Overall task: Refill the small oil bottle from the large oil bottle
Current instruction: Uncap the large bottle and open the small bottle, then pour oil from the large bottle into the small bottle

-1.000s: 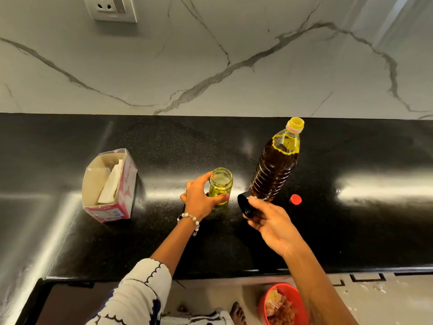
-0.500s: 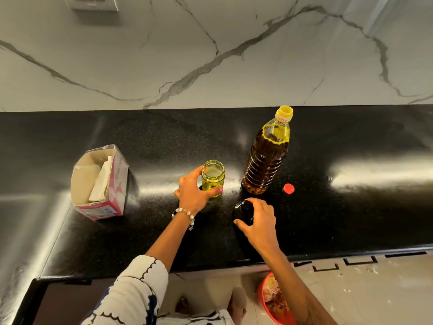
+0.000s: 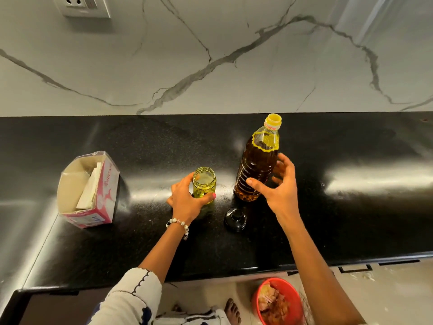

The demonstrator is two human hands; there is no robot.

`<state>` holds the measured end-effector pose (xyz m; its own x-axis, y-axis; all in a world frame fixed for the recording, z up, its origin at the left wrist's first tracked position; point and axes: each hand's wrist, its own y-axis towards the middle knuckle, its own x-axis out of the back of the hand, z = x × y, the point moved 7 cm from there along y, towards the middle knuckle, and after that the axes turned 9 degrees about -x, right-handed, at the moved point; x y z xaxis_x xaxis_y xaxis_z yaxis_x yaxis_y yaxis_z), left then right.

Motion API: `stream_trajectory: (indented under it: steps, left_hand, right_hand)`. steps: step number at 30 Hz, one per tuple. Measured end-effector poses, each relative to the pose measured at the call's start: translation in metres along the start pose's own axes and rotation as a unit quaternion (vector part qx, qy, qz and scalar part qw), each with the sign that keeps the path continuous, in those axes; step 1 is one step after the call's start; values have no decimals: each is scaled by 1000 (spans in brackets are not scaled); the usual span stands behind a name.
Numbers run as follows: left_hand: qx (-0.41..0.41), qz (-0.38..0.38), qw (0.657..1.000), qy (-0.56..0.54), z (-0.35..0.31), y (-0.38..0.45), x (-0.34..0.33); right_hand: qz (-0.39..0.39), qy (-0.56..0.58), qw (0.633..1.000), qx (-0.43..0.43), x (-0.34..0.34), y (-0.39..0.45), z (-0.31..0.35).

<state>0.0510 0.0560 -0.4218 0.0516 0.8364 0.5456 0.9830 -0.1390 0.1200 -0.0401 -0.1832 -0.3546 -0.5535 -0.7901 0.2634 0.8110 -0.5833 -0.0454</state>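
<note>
The small oil bottle (image 3: 204, 184), a clear yellow-green jar with no lid, stands on the black counter (image 3: 351, 219). My left hand (image 3: 187, 200) grips it from the left and front. The large oil bottle (image 3: 256, 170), full of brown oil with an uncapped yellow neck, stands upright just to its right. Beside its lower half is my right hand (image 3: 278, 186), fingers spread around it; the thumb tip is at the bottle's front and the fingers have not closed. A black lid (image 3: 235, 219) lies on the counter in front of the two bottles.
An open tissue box (image 3: 90, 191) sits at the left of the counter. A marble wall with a power socket (image 3: 82, 5) rises behind. Below the counter edge, a red bowl (image 3: 278, 303) of scraps stands on the floor near a bare foot.
My right hand set the black lid down on the counter, let go of it and rose to the large bottle. The left hand kept hold of the small bottle.
</note>
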Motion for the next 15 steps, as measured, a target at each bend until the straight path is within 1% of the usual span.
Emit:
stream_trajectory:
  steps: [2, 4, 10, 15]
  left_hand:
    - [3, -1, 1000, 5, -3, 0, 0]
    - [3, 4, 1000, 16, -4, 0, 0]
    - [8, -13, 1000, 27, -2, 5, 3]
    - [14, -30, 999, 35, 2, 6, 7]
  right_hand:
    - [47, 7, 999, 14, -10, 14, 2]
    - [66, 14, 997, 23, -15, 21, 0]
    - [55, 61, 995, 54, -19, 34, 4]
    - [37, 51, 996, 63, -24, 39, 6]
